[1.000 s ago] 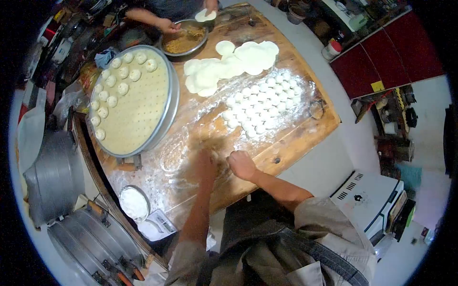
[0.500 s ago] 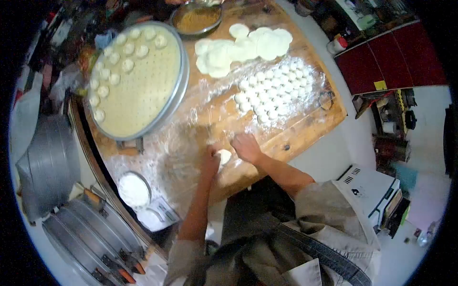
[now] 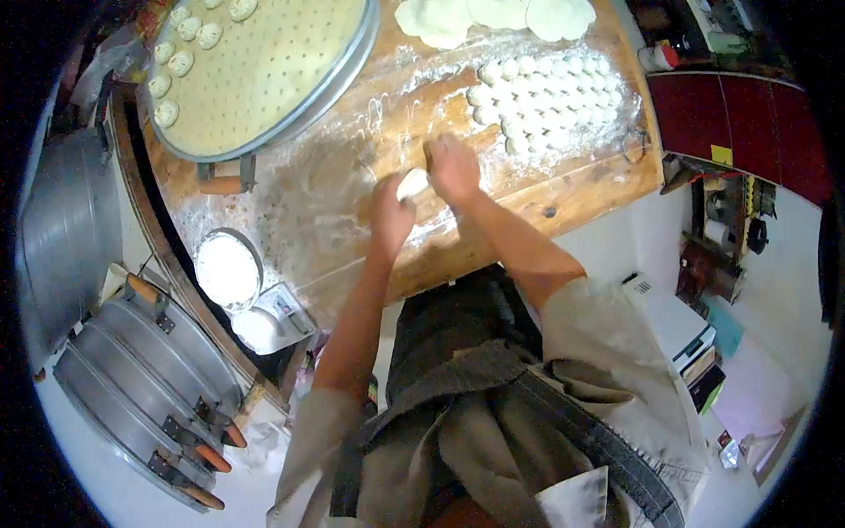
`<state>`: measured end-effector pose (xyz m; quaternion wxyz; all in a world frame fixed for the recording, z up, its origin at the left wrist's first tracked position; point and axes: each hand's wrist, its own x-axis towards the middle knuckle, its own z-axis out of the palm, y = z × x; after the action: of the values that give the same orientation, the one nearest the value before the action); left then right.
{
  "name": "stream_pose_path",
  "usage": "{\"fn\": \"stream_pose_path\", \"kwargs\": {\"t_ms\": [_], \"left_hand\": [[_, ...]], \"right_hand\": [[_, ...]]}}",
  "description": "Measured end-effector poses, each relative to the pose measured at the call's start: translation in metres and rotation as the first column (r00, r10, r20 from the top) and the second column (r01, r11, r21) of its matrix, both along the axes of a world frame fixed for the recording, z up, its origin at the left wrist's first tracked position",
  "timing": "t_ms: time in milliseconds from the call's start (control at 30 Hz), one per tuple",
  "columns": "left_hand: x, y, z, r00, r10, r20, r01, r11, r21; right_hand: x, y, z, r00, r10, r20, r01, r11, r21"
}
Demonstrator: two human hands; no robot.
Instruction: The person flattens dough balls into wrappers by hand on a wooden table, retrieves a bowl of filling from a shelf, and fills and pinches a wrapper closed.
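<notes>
1. Head camera, looking down, hands: Near the front of a flour-dusted wooden table [image 3: 603, 180], the person's left hand [image 3: 392, 211] grips a small, pale piece of dough [image 3: 412, 184], its fingers closed around the near side. The dough sits between the two hands.
2. Head camera, right hand: The right hand [image 3: 453, 172] is just to the right of the dough and slightly farther up the table. Its fingers are curled in; whether it holds anything cannot be told, as the back of the hand hides the palm.
3. Head camera, beyond the hands: To the upper right, small white dough balls [image 3: 546, 103] lie in close rows on scattered flour. Farther back, flat dough rounds [image 3: 491, 12] overlap, cut off by the top edge.
4. Head camera, left of the hands: A large, round metal tray [image 3: 268, 79] has a pale floor dotted with holes. Pleated buns [image 3: 209, 35] line its far left side.
5. Head camera, near left corner: A round bowl [image 3: 258, 261] of white powder [image 3: 224, 267] stands beside a small scale [image 3: 289, 312]. Below, off the table, is a stack of metal steamers [image 3: 145, 378] with wooden handles.
</notes>
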<state>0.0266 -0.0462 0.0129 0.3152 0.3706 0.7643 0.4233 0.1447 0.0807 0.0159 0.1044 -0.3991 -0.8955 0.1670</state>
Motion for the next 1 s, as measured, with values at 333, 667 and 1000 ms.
{"fn": "stream_pose_path", "kwargs": {"t_ms": [333,667,1000], "left_hand": [[-0.032,-0.022,-0.057,0.919,0.149,0.366,-0.077,0.976,-0.205],[-0.051,0.014,-0.01,0.995,-0.101,0.009,0.102,0.993,-0.063],[-0.052,0.024,0.002,0.977,-0.192,-0.096,0.182,0.978,-0.106]], "right_hand": [[0.032,-0.029,0.004,0.997,0.04,-0.072,-0.04,0.999,0.0],[0.01,-0.025,0.01,0.998,-0.038,0.041,0.041,0.997,-0.067],[-0.037,0.012,-0.013,0.994,-0.102,-0.047,0.105,0.992,0.067]]}}
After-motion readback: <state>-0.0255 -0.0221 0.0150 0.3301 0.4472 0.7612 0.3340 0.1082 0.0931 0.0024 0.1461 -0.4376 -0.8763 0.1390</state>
